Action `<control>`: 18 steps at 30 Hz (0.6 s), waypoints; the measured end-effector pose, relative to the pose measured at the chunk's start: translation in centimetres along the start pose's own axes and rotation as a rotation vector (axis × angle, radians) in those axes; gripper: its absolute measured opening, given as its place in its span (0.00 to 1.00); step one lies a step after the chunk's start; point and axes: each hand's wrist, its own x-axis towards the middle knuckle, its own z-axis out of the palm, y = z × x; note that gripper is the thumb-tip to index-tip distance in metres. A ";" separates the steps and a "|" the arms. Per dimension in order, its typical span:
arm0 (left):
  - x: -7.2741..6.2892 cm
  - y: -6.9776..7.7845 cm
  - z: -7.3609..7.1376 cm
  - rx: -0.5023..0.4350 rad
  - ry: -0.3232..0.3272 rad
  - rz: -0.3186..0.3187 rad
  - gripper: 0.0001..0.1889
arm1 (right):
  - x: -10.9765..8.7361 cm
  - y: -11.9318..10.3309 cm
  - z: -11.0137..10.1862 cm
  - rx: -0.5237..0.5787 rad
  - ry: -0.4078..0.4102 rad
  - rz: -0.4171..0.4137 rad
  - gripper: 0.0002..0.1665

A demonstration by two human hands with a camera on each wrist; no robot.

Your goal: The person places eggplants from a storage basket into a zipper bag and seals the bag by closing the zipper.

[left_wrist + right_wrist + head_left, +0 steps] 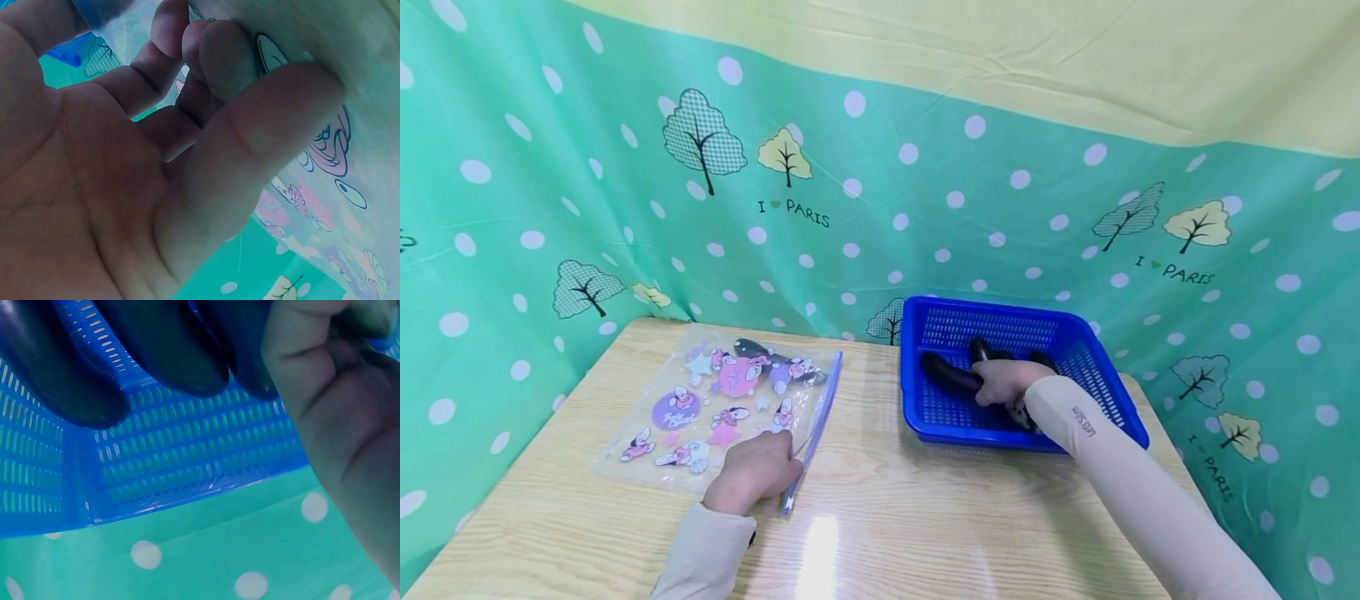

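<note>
On the left of the table lies a clear plastic zip bag [647, 450] printed with pink and purple cartoon figures, with one dark eggplant [751, 347] showing through its far part. My left hand [758, 471] holds the bag's opening edge by the purple zip strip [829, 392]; its fingers are bent in the left wrist view. Over in the blue plastic basket [912, 400], my right hand [1011, 379] grips an eggplant by its stem end, largely covered by the hand. Several dark eggplants [169, 350] lie beside it, one long eggplant [947, 372] to the left of the fingers.
The wooden table [880, 533] runs up to a green dotted curtain [820, 275] behind and at both sides. Slotted walls and a raised rim surround the basket, which stands at the table's back right. Bare wood separates bag and basket.
</note>
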 end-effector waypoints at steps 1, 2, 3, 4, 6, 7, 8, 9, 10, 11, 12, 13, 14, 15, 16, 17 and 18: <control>0.0 0.0 0.0 0.002 0.000 0.000 0.08 | 0.0 0.1 -0.3 -0.001 0.015 -0.024 0.38; 0.0 0.0 0.0 0.001 -0.001 0.000 0.08 | -0.1 0.2 -0.6 0.005 0.031 -0.047 0.39; 0.1 0.0 0.0 -0.001 -0.002 0.001 0.08 | -0.2 0.3 -0.8 0.020 0.048 -0.065 0.40; 0.1 0.0 0.0 -0.006 -0.001 0.003 0.08 | -0.2 0.5 -1.1 0.034 0.066 -0.083 0.39; 0.1 -0.1 0.0 -0.019 -0.004 0.007 0.08 | -0.3 0.8 -1.4 0.078 0.106 -0.111 0.38; 0.1 -0.2 0.0 -0.027 -0.004 0.010 0.08 | -0.3 0.9 -1.6 0.107 0.125 -0.123 0.37; 0.1 -0.3 0.0 -0.035 -0.005 0.012 0.07 | -0.4 0.9 -1.7 0.137 0.145 -0.138 0.36; 0.1 -0.4 0.0 -0.040 -0.003 0.014 0.07 | -0.4 1.0 -1.8 0.166 0.168 -0.152 0.34; 0.1 -0.5 0.0 -0.044 -0.001 0.015 0.07 | -0.4 1.0 -1.8 0.203 0.189 -0.163 0.33; 0.1 -0.6 0.0 -0.050 -0.001 0.014 0.07 | -0.4 0.9 -1.8 0.231 0.211 -0.181 0.32; 0.1 -0.8 -0.1 -0.055 0.000 0.015 0.06 | -0.4 0.8 -1.8 0.258 0.237 -0.195 0.29; 0.1 -0.8 -0.1 -0.058 0.001 0.016 0.06 | -0.3 0.8 -1.8 0.281 0.261 -0.211 0.28; 0.0 -0.9 -0.2 -0.060 0.001 0.017 0.06 | -0.3 0.6 -1.7 0.304 0.287 -0.223 0.26; 0.0 -1.0 -0.2 -0.063 0.002 0.019 0.06 | -0.3 0.5 -1.7 0.325 0.311 -0.228 0.24; 0.0 -1.0 -0.3 -0.069 0.001 0.019 0.06 | -0.2 0.4 -1.6 0.344 0.334 -0.232 0.22; 0.0 -1.0 -0.4 -0.073 0.001 0.021 0.06 | -0.2 0.3 -1.6 0.360 0.354 -0.240 0.21; 0.0 -0.9 -0.4 -0.075 0.002 0.023 0.05 | -0.1 0.2 -1.5 0.378 0.374 -0.242 0.20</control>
